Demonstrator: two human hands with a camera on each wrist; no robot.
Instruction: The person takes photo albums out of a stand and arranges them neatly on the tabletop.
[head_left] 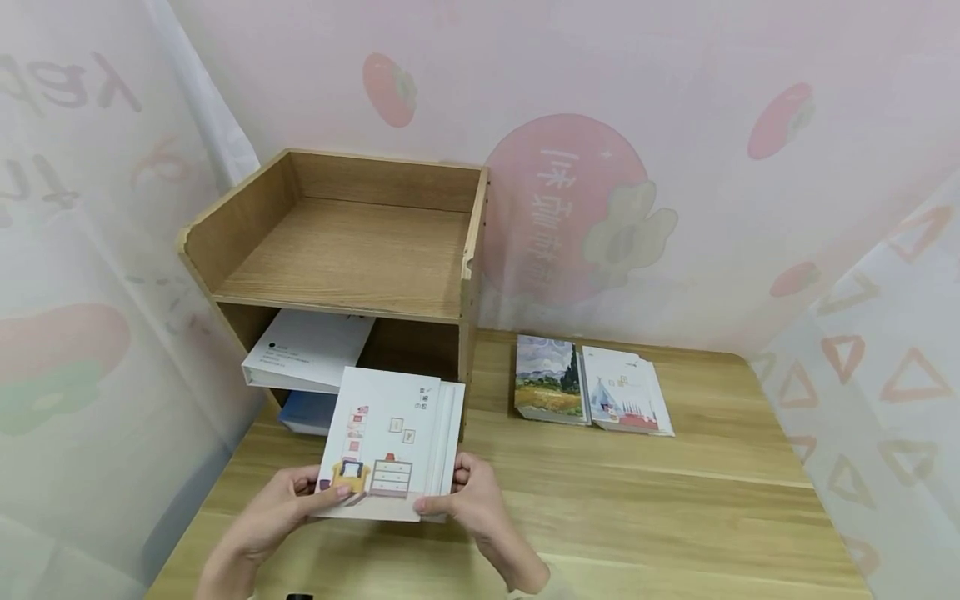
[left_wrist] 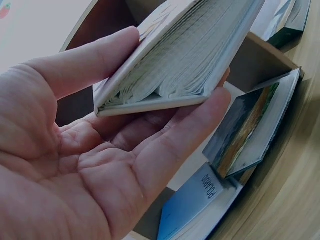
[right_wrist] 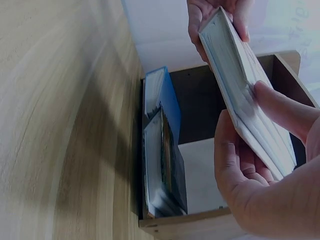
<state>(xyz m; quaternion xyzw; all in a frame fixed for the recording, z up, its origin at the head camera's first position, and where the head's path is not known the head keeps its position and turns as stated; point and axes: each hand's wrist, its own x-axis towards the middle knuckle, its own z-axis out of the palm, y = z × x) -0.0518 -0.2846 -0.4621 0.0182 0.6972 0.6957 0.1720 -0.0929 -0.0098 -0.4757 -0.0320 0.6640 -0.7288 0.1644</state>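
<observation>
1. At the far left of the desk [head_left: 675, 500] stands a wooden shelf unit [head_left: 240, 225]. Its top tray holds nothing, and its lower compartment holds a white book [head_left: 303, 350] lying over a blue book [head_left: 307, 410].
2. Just in front of that lower opening, we hold a white notebook [head_left: 390, 442] with a drawing of furniture on its cover. It is lifted off the desk, with its far edge near the shelf's opening.
3. Our left hand [head_left: 281, 504] grips the notebook's near left corner. The thumb lies on the cover and the fingers curl underneath, as the left wrist view shows.
4. Our right hand [head_left: 472, 496] pinches the near right corner along the page edges, thumb on top and fingers below. The right wrist view shows both hands on the notebook in front of the dark opening.
5. Further right on the desk lie two more items side by side, touching: a landscape book [head_left: 549, 379] and a white booklet [head_left: 626, 392] showing a small tent.
6. We judge the sorting to be partly done. Two books already sit in the shelf, the notebook in our hands is not yet inside, and the two on the right lie untouched.
7. Both forearms reach forward from the bottom edge, wrists low over the desk and palms turned inward towards each other.
</observation>
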